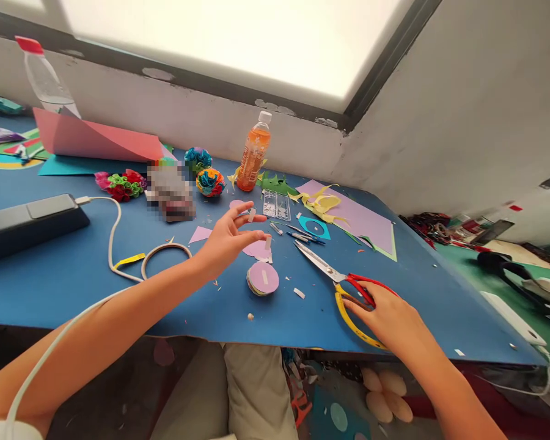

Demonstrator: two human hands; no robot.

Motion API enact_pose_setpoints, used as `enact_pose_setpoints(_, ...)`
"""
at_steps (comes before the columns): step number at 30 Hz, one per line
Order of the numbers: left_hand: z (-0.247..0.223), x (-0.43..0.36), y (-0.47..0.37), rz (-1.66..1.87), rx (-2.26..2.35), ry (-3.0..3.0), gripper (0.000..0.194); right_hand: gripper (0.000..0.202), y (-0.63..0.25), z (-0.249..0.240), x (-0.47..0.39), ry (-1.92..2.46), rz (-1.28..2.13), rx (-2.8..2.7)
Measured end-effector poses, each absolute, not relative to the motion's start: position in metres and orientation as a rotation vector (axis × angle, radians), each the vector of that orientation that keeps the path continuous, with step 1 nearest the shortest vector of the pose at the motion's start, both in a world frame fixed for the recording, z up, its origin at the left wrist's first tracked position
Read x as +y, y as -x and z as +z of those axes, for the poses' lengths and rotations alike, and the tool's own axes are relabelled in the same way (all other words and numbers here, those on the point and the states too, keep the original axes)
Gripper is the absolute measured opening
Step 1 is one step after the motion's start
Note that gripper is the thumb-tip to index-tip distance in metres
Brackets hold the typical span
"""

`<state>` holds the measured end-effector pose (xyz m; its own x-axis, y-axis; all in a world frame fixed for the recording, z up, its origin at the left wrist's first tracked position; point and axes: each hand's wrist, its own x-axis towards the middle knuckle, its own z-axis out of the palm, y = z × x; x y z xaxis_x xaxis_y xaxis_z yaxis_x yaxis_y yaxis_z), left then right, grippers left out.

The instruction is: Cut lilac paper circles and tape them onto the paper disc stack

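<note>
My left hand [227, 235] hovers over the table with its fingers spread. Small whitish strips, apparently tape, cling to its thumb tip and one finger. Just below it sits a stack of round paper discs [263, 278], lilac on top with a pale strip across the middle. More lilac paper [259, 249] lies partly behind the thumb. At the right, my right hand [389, 315] grips scissors [337, 276] by their red and yellow handles. Their blades rest slightly apart and point to the upper left, near the table surface.
An orange drink bottle [253, 156] stands at the back, beside paper pompoms [210, 182]. Pens [305, 236], a teal paper piece [323, 228] and a lilac sheet [371, 214] lie at the right. A white cable [115, 229] runs from a dark box [32, 223] at the left.
</note>
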<state>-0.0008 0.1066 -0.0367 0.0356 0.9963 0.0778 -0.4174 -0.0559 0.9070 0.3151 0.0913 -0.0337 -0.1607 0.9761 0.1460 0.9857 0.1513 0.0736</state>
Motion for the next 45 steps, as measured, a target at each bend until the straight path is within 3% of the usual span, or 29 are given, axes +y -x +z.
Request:
enact_pose_setpoints(5, -0.036, 0.106, -0.001, 1.39, 0.745, -0.855, 0.054, 0.038, -0.278, -0.008, 0.104, 1.823, -0.074, -2.232)
enact_pose_setpoints(8, -0.034, 0.104, -0.002, 1.4, 0.69, -0.848, 0.052, 0.026, -0.226, 0.002, 0.11, 1.415, 0.456, -2.177)
enact_pose_setpoints(11, -0.035, 0.104, -0.002, 1.456, 0.612, -0.875, 0.048, 0.026, -0.183, -0.001, 0.118, 1.087, 0.932, -1.954)
enact_pose_setpoints(20, -0.042, 0.104, 0.003, 1.447, 0.579, -1.197, 0.043, 0.028, -0.175, -0.023, 0.131, 0.881, 1.417, -1.563)
enact_pose_setpoints(29, -0.05, 0.1, 0.005, 1.468, 0.841, -2.036, 0.075, 0.035, -0.178, -0.036, 0.132, 0.938, 1.534, -1.59)
enact_pose_setpoints(32, -0.051, 0.105, 0.006, 1.431, 1.026, -1.978, 0.081, 0.032, -0.18, -0.037, 0.137, 0.997, 1.6, -1.728)
enact_pose_setpoints(36, -0.048, 0.107, 0.007, 1.126, 1.235, -1.659, 0.074, 0.033, -0.179, -0.04, 0.135, 1.124, 1.693, -1.88)
enact_pose_setpoints(40, -0.046, 0.105, 0.007, 0.886, 1.224, -1.534, 0.072, 0.035, -0.177, -0.041, 0.132, 1.198, 1.679, -1.887)
enact_pose_setpoints(45, -0.046, 0.105, 0.011, 0.84, 1.157, -1.487, 0.075, 0.038, -0.176, -0.038, 0.13, 1.2, 1.636, -1.851)
